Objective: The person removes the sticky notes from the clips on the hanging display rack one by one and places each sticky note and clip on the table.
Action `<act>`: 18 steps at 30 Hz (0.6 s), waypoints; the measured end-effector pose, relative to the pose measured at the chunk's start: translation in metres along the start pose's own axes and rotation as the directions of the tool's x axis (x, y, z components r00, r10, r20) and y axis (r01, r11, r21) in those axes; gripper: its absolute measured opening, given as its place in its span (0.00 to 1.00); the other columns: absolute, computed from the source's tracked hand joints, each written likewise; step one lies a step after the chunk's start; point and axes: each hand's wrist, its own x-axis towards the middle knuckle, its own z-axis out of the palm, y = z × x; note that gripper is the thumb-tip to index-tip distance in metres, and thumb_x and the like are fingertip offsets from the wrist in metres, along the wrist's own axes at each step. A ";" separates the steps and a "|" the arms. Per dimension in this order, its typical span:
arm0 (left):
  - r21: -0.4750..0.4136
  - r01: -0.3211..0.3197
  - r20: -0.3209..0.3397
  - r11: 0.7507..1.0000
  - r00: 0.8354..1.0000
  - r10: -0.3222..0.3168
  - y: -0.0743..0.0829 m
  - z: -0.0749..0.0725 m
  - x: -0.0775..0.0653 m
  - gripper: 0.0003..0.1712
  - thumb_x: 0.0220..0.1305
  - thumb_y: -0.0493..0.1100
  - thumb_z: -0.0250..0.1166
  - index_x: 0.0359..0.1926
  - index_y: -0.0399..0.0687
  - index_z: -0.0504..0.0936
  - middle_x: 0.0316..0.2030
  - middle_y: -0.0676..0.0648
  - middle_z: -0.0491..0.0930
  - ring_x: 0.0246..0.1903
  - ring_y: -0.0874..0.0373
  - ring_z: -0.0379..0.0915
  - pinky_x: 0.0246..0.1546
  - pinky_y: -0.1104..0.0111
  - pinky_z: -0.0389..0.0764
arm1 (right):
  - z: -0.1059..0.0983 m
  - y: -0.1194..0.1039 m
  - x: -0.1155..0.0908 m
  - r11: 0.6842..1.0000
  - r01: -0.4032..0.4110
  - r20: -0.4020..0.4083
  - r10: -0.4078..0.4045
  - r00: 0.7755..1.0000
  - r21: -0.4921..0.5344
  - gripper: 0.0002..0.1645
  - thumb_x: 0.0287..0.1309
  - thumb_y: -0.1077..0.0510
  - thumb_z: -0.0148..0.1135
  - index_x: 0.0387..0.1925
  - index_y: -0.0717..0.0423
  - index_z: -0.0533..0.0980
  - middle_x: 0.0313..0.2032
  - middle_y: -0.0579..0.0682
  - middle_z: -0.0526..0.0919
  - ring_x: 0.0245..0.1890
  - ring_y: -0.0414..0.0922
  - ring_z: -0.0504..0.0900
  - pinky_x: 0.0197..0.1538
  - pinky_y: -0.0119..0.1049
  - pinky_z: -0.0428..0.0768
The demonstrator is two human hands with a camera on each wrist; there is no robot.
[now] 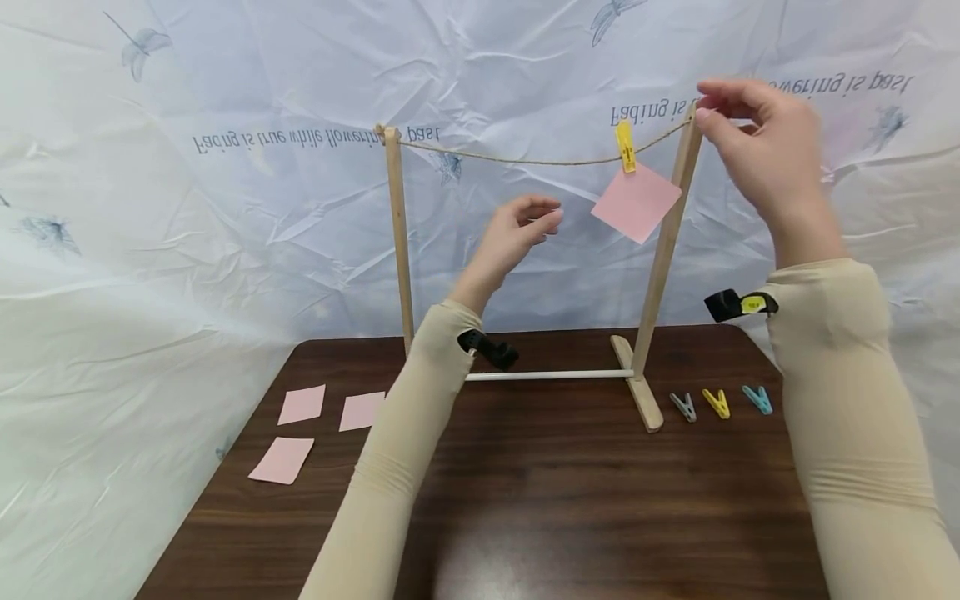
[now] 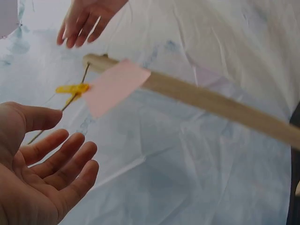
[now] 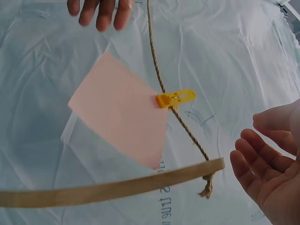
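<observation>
A pink paper square (image 1: 637,202) hangs by one corner from a twine line (image 1: 517,160), held there by a yellow clothespin (image 1: 626,147). My left hand (image 1: 519,229) is in the air left of the paper, its fingers loosely bent and nothing between them. Near the top of the right wooden post (image 1: 670,225) is my right hand (image 1: 772,142), empty, thumb and fingers apart. In the right wrist view the right hand (image 3: 269,164) stands clear of the post's end and the knotted twine (image 3: 206,185).
Several pink paper squares (image 1: 302,405) lie on the dark wooden table (image 1: 600,500) at the left. Grey (image 1: 683,407), yellow (image 1: 716,403) and blue clothespins (image 1: 757,399) lie at the right. A white bar (image 1: 551,375) joins the frame's posts low down. Printed sheeting (image 1: 300,208) hangs behind.
</observation>
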 end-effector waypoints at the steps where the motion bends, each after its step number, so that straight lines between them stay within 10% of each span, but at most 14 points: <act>1: -0.032 0.008 0.000 0.999 1.000 -0.008 0.001 0.006 0.002 0.20 0.72 0.45 0.64 0.60 0.42 0.79 0.52 0.45 0.82 0.48 0.53 0.80 0.53 0.64 0.81 | 0.002 -0.002 0.002 1.000 0.009 0.001 -0.009 1.000 -0.006 0.20 0.69 0.52 0.61 0.60 0.47 0.81 0.45 0.35 0.81 0.48 0.31 0.75 0.52 0.23 0.72; 10: -0.131 0.116 -0.037 0.984 0.992 -0.122 0.003 0.052 0.018 0.23 0.71 0.44 0.65 0.63 0.41 0.76 0.52 0.48 0.80 0.47 0.61 0.79 0.49 0.70 0.81 | 0.018 -0.012 0.017 0.998 0.013 0.149 -0.002 0.989 -0.068 0.27 0.70 0.51 0.60 0.67 0.52 0.74 0.51 0.43 0.81 0.49 0.34 0.75 0.58 0.25 0.72; 18: -0.267 0.127 -0.009 0.955 0.991 -0.134 -0.006 0.072 0.024 0.19 0.71 0.40 0.65 0.58 0.37 0.78 0.43 0.46 0.83 0.42 0.57 0.83 0.49 0.66 0.84 | 0.032 -0.018 0.027 0.965 0.009 0.317 0.078 0.945 -0.263 0.35 0.73 0.42 0.52 0.75 0.50 0.63 0.68 0.55 0.72 0.69 0.52 0.69 0.69 0.48 0.70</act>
